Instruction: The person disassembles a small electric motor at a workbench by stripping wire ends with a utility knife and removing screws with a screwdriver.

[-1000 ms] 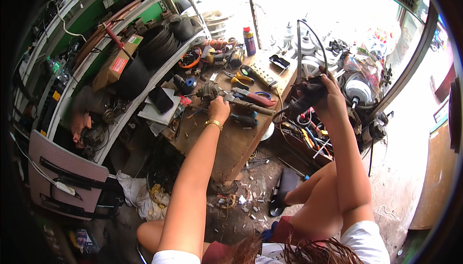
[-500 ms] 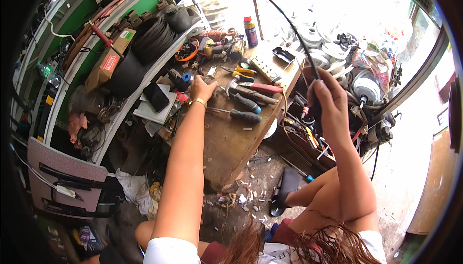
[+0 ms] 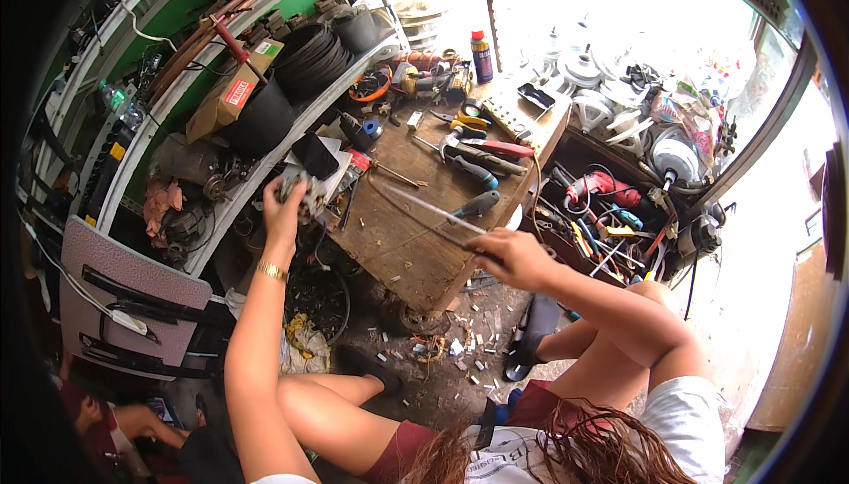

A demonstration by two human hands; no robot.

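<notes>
My left hand (image 3: 285, 212) is closed around a greyish metal part (image 3: 309, 198), blurred and partly hidden by the fingers, off the left edge of the wooden workbench (image 3: 398, 267). My right hand (image 3: 515, 259) grips a long, thin dark cable (image 3: 439, 233) over the bench's near right corner; the cable slants up and left across the top. A pale rod or bright streak runs beside it, and I cannot tell which. On the bench lie a blue-and-black screwdriver (image 3: 478, 205), a hammer (image 3: 450, 144) and yellow-handled pliers (image 3: 470, 118).
A phone (image 3: 315, 157) rests left of the bench, beside a shelf holding a cardboard box (image 3: 232, 99). A spray can (image 3: 482, 58) stands at the back. Right of the bench, a tool bin holds a red power tool (image 3: 603, 190). Small scraps litter the floor.
My left hand has left the bench top and come back toward me with the metal part. My right hand has dropped down and left, bringing the raised cable low across the bench.
</notes>
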